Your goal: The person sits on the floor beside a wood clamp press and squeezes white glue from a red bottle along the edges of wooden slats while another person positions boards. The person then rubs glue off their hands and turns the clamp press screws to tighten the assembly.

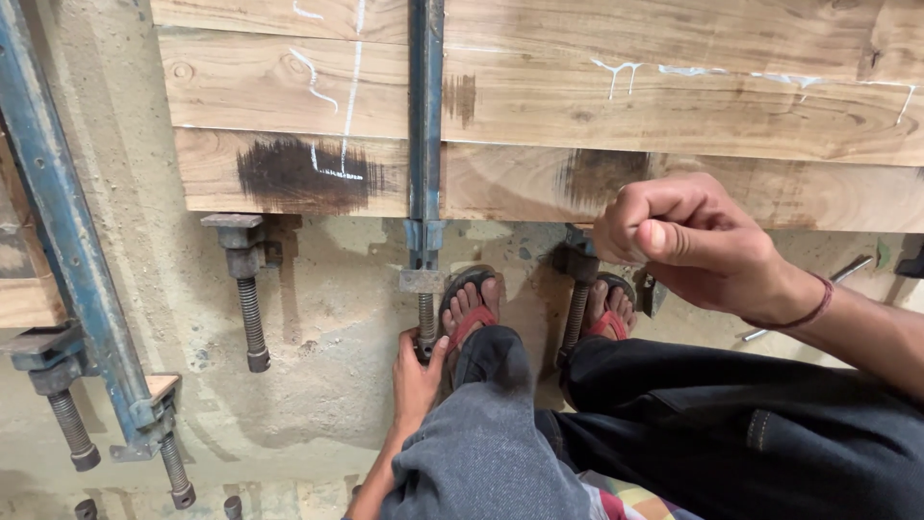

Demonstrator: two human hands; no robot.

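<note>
Fingers of the left hand (416, 377) were wrapped around the threaded screw (425, 323) at the bottom end of the middle clamp (424, 144). That hand was closed on the screw, low down near the floor (318, 327) and just beside the person's left foot (469, 306).

The right hand (695, 241) was up higher, curled into a loose fist, with the thumb lying over the bent fingers. What it held, if anything, could not be seen. A thin red band (807, 314) went around that wrist. The fist was in front of the wood, above the right foot (608, 310).

Both feet wore red sandals. The person's knees, in dark pants (674, 433), filled the bottom of the view.

The middle clamp was a long blue metal bar. It ran straight down across the front of the wooden boards (626, 106), which lay side by side with their edges together. The boards had white chalk lines and some dark smudges on them.

Another screw (248, 299) hung down under the boards on the left. One more screw (578, 308) showed beside the right foot. Far on the left, a second blue clamp bar (67, 231) leaned at a slant, with more rusty screws near its bottom. The floor was dusty and pale.
</note>
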